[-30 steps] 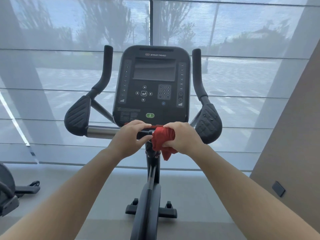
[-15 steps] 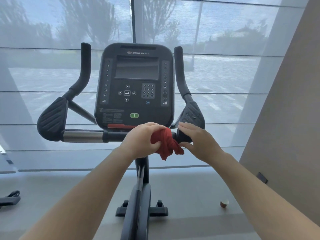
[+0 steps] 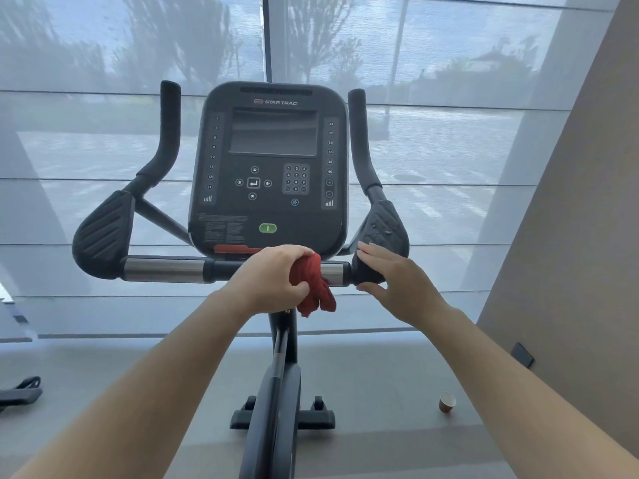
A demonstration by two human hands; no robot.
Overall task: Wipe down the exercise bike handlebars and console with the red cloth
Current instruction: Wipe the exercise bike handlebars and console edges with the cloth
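The black exercise bike console (image 3: 273, 167) stands straight ahead, with its handlebar crossbar (image 3: 162, 269) running below it and black grips rising on both sides. My left hand (image 3: 273, 278) is closed around the bunched red cloth (image 3: 316, 288) and presses it on the crossbar just under the console; the cloth's tail hangs down. My right hand (image 3: 397, 281) has its fingers spread and curls around the inner end of the right elbow pad (image 3: 382, 229), a little apart from the cloth.
The left elbow pad (image 3: 102, 233) sticks out at the left. The bike post (image 3: 283, 344) and its base (image 3: 281, 418) are below. A small paper cup (image 3: 446, 402) stands on the floor at the right near a beige wall (image 3: 570, 236). Part of another machine (image 3: 19, 392) shows at the left edge.
The red cloth passed from my right hand to my left hand. My right hand let go and moved right onto the right elbow pad. The view shifted right.
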